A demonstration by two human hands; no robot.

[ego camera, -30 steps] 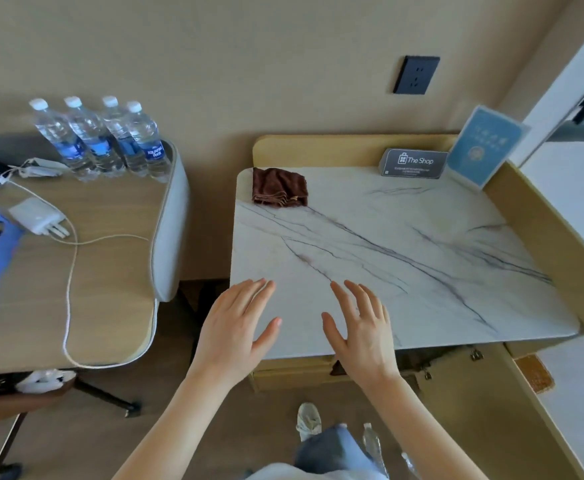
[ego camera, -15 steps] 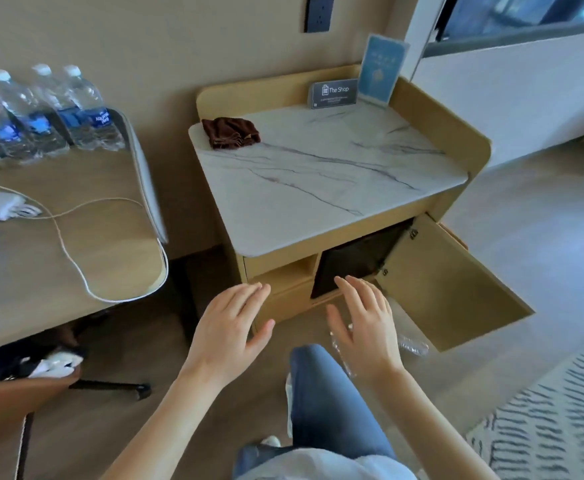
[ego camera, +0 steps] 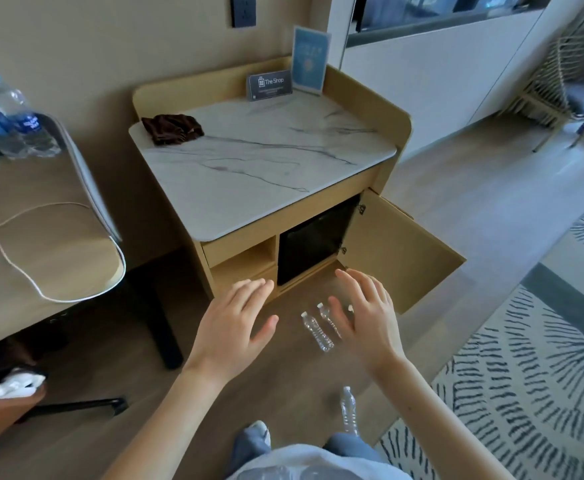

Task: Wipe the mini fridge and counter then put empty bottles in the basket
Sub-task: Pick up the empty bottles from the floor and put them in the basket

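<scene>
**Q:** Why is the brown cloth (ego camera: 172,128) at the far-left corner of the counter (ego camera: 266,161)?

**A:** Probably parked within reach for wiping. Nearer, the left hand (ego camera: 230,327) and the right hand (ego camera: 370,317) hover with fingers spread wide, holding nothing.

**Q:** Where are the bottles, and how much room is there?

**A:** Two empty bottles (ego camera: 316,330) lie on the floor between the hands, and a third bottle (ego camera: 348,414) is nearer. Right of the mini fridge (ego camera: 314,244), the open cabinet door (ego camera: 397,251) juts out and narrows that side. No basket shows.
</scene>
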